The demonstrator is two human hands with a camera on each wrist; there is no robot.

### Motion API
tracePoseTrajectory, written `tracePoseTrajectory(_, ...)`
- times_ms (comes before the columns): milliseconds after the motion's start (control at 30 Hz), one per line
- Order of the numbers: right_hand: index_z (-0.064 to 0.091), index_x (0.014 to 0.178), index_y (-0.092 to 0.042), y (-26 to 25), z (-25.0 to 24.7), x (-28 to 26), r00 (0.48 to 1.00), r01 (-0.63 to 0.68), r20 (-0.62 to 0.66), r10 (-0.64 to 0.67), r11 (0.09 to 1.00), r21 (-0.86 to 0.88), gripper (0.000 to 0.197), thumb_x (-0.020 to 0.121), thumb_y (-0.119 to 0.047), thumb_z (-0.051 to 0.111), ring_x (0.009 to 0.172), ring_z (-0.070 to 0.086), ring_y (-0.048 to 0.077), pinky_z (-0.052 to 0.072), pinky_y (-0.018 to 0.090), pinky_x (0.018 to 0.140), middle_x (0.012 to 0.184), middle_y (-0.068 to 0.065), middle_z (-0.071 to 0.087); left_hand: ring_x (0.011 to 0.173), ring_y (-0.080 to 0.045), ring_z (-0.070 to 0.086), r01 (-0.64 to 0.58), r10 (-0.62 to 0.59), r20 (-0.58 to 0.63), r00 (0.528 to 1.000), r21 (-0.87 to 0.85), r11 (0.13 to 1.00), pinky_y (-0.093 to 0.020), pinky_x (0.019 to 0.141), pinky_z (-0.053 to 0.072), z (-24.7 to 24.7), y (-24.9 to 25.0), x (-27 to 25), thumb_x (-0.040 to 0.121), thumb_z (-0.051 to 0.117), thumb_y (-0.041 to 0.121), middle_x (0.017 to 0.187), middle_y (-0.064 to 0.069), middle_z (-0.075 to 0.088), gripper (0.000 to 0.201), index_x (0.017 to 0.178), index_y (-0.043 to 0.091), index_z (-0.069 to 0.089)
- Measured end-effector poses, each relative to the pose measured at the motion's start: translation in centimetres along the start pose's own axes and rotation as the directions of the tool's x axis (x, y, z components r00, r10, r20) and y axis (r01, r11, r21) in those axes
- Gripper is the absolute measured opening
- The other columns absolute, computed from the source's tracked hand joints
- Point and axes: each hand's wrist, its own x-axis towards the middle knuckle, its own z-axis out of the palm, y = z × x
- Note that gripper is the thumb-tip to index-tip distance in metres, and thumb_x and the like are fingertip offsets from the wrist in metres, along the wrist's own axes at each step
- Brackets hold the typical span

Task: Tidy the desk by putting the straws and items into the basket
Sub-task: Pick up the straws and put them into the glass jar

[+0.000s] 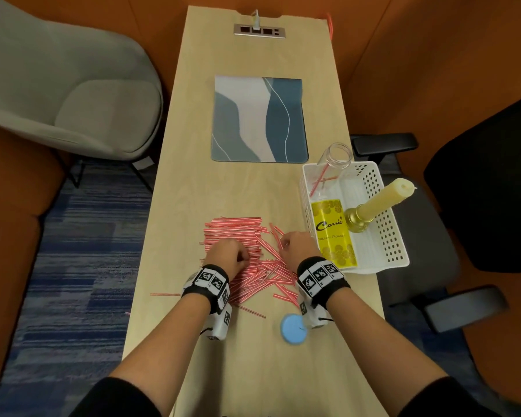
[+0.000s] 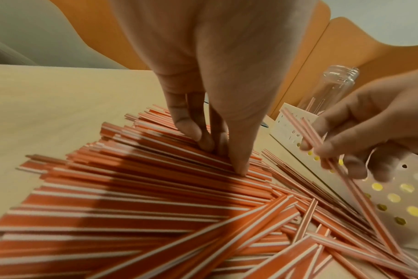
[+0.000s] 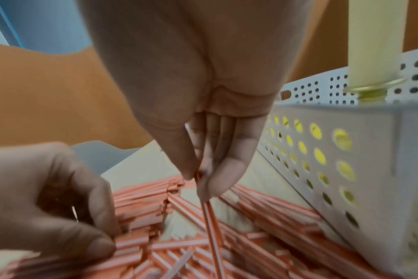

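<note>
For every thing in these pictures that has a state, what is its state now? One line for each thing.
Straw pile: loose on the desk, outside the basket.
Basket: upright, partly filled.
Clear bottle: uncapped, lying in the basket, a few straws inside.
Candle: unlit, leaning in the basket.
Yellow box: lying in the basket.
Blue lid: on the desk.
Left hand: fingertips down on the straw pile.
Right hand: pinches a few straws.
</note>
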Motion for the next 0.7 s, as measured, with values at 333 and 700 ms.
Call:
tracePoseTrajectory(333, 0.073, 0.084, -0.011, 0.2, -3.4, 0.3, 0.99, 0.138, -0.019, -0.137, 0.987, 0.088, 0.01, 0.087, -0.02, 0.07, 0.069, 0.06, 0.016, 0.042, 0.023, 0.067, 0.072, 0.0, 0.066, 0.082, -0.016, 0.063, -0.073, 0.073, -0.005, 0.997, -0.035, 0.997, -0.025, 0.073, 0.046, -1.1, 0.0, 0.2, 0.09, 0.064, 0.02, 0.089, 0.005, 0.07, 0.006, 0.089, 0.022, 0.069)
tracePoseTrajectory(700, 0.06, 0.061, -0.018, 0.6, -2.4, 1.0, 0.983, 0.115, 0.134, -0.126, 0.989, 0.088, 0.027, 0.086, -0.016, 0.069, 0.061, 0.061, 0.018, 0.051, 0.026, 0.063, 0.062, 0.004, 0.065, 0.07, -0.019, 0.066, -0.101, 0.068, -0.114, 0.991, -0.31, 0.945, -0.03, 0.068, 0.057, -2.2, 1.3, 1.8, 0.089, 0.062, 0.006, 0.076, 0.006, 0.068, 0.029, 0.106, 0.027, 0.073)
